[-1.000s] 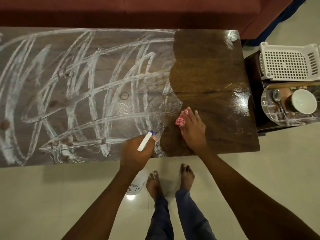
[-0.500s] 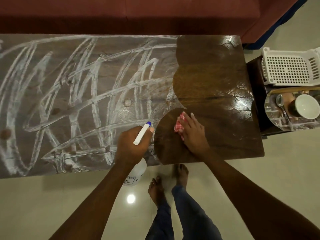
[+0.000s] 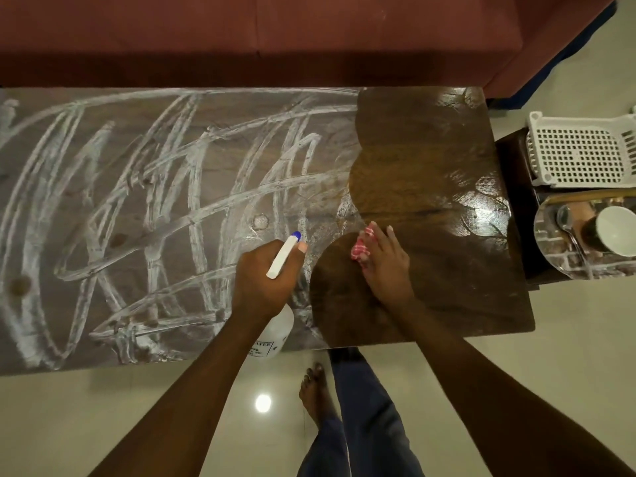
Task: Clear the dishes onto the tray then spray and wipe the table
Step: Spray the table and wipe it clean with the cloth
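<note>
A long dark wooden table (image 3: 430,139) is covered with white scribbled marks on its left and middle; its right end is wiped dark and wet. My right hand (image 3: 383,266) presses a red-and-white checked cloth (image 3: 361,247) flat on the table at the border of the wiped patch. My left hand (image 3: 263,278) grips a white spray bottle (image 3: 275,333) with a blue-tipped nozzle (image 3: 284,254), held over the table's front edge. A clear tray (image 3: 554,261) at the far right holds a white cup (image 3: 616,230) and a spoon (image 3: 566,223).
A white perforated plastic basket (image 3: 581,154) stands behind the tray on a dark side stand. A maroon sofa (image 3: 275,36) runs along the table's far side. My bare foot (image 3: 315,390) and trouser legs are on the pale tiled floor below.
The view has shifted slightly. My right hand with the cloth swept an arc near the front edge, widening the wiped dark patch leftward. My left hand keeps the bottle.
</note>
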